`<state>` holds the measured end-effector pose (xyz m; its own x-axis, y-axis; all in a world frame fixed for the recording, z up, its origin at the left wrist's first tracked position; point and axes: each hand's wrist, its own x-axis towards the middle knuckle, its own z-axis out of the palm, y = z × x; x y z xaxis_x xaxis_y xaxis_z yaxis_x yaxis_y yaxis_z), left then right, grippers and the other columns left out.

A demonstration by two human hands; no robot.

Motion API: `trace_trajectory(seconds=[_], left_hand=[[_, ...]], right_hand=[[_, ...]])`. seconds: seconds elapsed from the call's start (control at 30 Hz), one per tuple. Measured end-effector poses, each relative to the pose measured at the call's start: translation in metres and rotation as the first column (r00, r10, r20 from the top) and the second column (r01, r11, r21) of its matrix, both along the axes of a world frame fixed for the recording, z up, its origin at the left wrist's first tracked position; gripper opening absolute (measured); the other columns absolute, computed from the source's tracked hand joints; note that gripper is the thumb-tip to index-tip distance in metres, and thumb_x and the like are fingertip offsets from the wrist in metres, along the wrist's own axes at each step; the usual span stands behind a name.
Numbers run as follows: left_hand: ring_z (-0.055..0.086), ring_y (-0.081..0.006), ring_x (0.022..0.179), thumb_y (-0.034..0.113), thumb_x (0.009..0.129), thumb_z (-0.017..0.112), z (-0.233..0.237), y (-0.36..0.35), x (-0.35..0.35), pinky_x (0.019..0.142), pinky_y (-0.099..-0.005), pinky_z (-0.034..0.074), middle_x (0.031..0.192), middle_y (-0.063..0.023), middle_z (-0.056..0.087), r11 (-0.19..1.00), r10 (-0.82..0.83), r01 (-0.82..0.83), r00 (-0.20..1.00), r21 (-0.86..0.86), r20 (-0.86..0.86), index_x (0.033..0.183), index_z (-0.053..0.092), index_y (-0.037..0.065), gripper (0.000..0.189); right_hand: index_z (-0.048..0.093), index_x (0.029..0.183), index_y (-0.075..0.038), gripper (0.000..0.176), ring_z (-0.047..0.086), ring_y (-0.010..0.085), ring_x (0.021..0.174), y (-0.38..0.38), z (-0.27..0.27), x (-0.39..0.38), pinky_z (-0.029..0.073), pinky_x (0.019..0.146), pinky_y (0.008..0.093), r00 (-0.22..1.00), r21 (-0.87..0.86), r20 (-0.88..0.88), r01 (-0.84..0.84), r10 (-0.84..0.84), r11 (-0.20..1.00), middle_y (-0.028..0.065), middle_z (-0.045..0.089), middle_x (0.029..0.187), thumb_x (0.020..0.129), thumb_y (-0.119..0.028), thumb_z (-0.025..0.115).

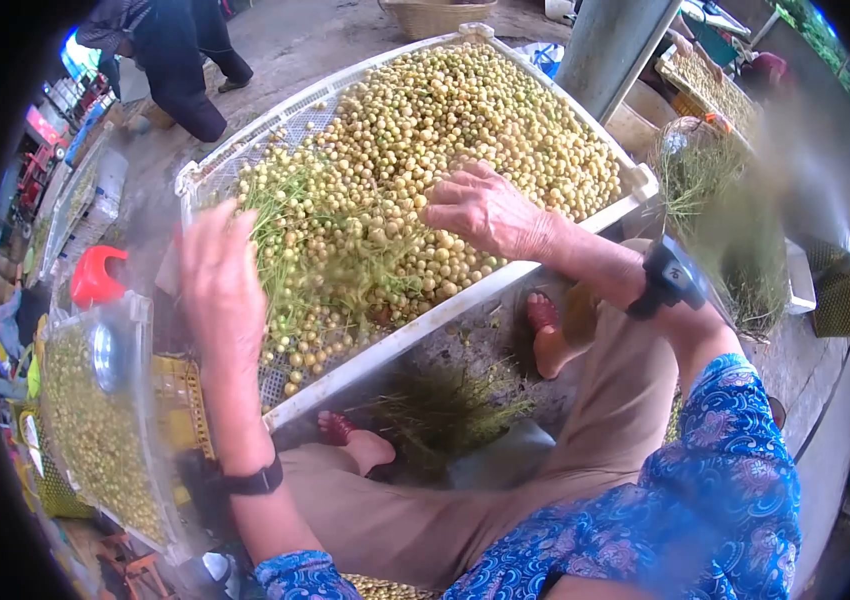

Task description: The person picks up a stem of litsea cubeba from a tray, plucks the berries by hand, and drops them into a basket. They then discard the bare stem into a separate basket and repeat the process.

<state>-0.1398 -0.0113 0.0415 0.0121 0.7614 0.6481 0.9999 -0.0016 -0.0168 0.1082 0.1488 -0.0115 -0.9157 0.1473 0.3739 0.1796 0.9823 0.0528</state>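
Small round yellow-green fruits (445, 110) fill a large white mesh tray (385, 347) in front of me. Thin green stems (290, 215) lie among the fruits on the tray's left side. My left hand (220, 280) is raised at the tray's left edge, beside the stems; motion blurs its fingers, and whether it holds anything is unclear. Over the fruits in the middle of the tray is my right hand (480, 210), its fingers curled and pressed together near the fruit surface. Anything between those fingers is too small or hidden to name.
A second tray of fruits (95, 430) is at the lower left, near a red plastic object (98, 277). Cut stems (450, 410) lie on the floor between my feet. More stems (745, 240) are heaped right of a metal post (610, 60). Another person (180, 60) bends at the upper left.
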Motion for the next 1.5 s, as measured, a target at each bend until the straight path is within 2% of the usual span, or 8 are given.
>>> trace_trajectory(seconds=[0.2,0.3,0.6,0.83,1.1,1.33,1.4,1.5], left_hand=[[0.033,-0.0247,0.12,-0.014,0.07,0.042,-0.066,0.029,0.016,0.099,-0.043,0.027,0.122,-0.0052,0.044,0.98,-0.143,0.117,0.977,-0.163,-0.159,0.113,0.049,0.015,0.052],[0.039,-0.0285,0.114,-0.002,0.071,0.052,-0.063,0.03,0.016,0.098,-0.041,0.029,0.112,-0.0123,0.05,0.769,-0.096,0.144,0.989,-0.622,0.11,0.105,0.051,0.005,0.035],[0.047,-0.0274,0.103,-0.001,0.072,0.049,-0.072,0.026,0.019,0.089,-0.0361,0.037,0.106,-0.0143,0.051,0.883,-0.289,0.356,0.926,-0.306,0.244,0.099,0.054,0.002,0.027],[0.053,-0.0273,0.058,0.007,0.074,0.052,-0.033,0.009,0.02,0.058,-0.0338,0.044,0.066,-0.0121,0.058,0.8,0.105,0.29,0.795,-0.525,0.598,0.073,0.059,-0.002,0.011],[0.056,-0.0328,0.07,0.011,0.077,0.05,0.01,-0.02,0.035,0.061,-0.0407,0.043,0.072,-0.0158,0.058,0.843,0.184,-0.132,0.982,-0.521,0.049,0.075,0.054,0.003,0.01],[0.058,-0.0289,0.057,0.013,0.083,0.045,-0.045,-0.022,0.004,0.052,-0.0389,0.045,0.065,-0.0173,0.057,0.85,0.354,-0.1,0.836,-0.518,0.42,0.081,0.049,0.001,0.013],[0.055,-0.0166,0.046,0.011,0.084,0.043,-0.043,-0.024,0.016,0.04,-0.0277,0.041,0.058,-0.0098,0.055,0.835,0.423,0.177,0.397,-0.52,0.815,0.078,0.048,0.002,0.012],[0.046,-0.0071,0.039,0.009,0.083,0.044,-0.047,-0.024,0.012,0.034,-0.0199,0.034,0.055,-0.0042,0.051,0.904,0.34,0.17,0.272,-0.393,0.9,0.076,0.048,0.002,0.01]], right_hand=[[0.055,0.095,-0.011,0.028,0.05,0.022,0.085,-0.018,0.017,0.006,0.037,0.079,0.0359,0.996,-0.037,-0.026,-0.085,0.084,0.996,0.0044,0.052,0.089,0.068,-0.01,0.056],[0.055,0.096,-0.012,0.026,0.05,0.0228,0.083,-0.017,0.013,0.01,0.038,0.079,0.037,0.996,-0.026,-0.07,-0.06,0.058,0.998,0.0051,0.053,0.089,0.069,-0.01,0.055],[0.054,0.097,-0.011,0.028,0.048,0.0236,0.078,-0.017,-0.006,0.01,0.038,0.071,0.0358,0.97,-0.081,-0.226,-0.108,0.087,0.991,0.0054,0.052,0.085,0.069,-0.006,0.053],[0.055,0.091,-0.014,0.018,0.047,0.0219,0.089,0.0,-0.014,0.007,0.033,0.079,0.0367,0.974,-0.043,-0.135,0.18,-0.184,0.983,0.0036,0.052,0.09,0.074,-0.017,0.055],[0.059,0.091,-0.012,0.018,0.045,0.0247,0.095,-0.007,-0.024,-0.003,0.04,0.075,0.0381,0.934,-0.082,-0.154,0.313,-0.322,0.946,0.0112,0.049,0.1,0.075,-0.013,0.051],[0.055,0.086,-0.007,0.012,0.054,0.0276,0.075,-0.007,-0.018,-0.009,0.046,0.06,0.0374,0.933,-0.196,-0.2,0.261,-0.299,0.945,0.0084,0.051,0.085,0.077,-0.011,0.049],[0.055,0.087,-0.007,0.011,0.054,0.0277,0.074,-0.008,-0.015,-0.009,0.045,0.06,0.0381,0.932,-0.259,-0.155,0.283,-0.329,0.924,0.0091,0.052,0.08,0.077,-0.012,0.051],[0.056,0.09,-0.007,0.014,0.055,0.0276,0.073,-0.011,-0.009,-0.006,0.045,0.06,0.0378,0.934,-0.339,-0.13,0.273,-0.332,0.9,0.0097,0.052,0.079,0.078,-0.011,0.052]])
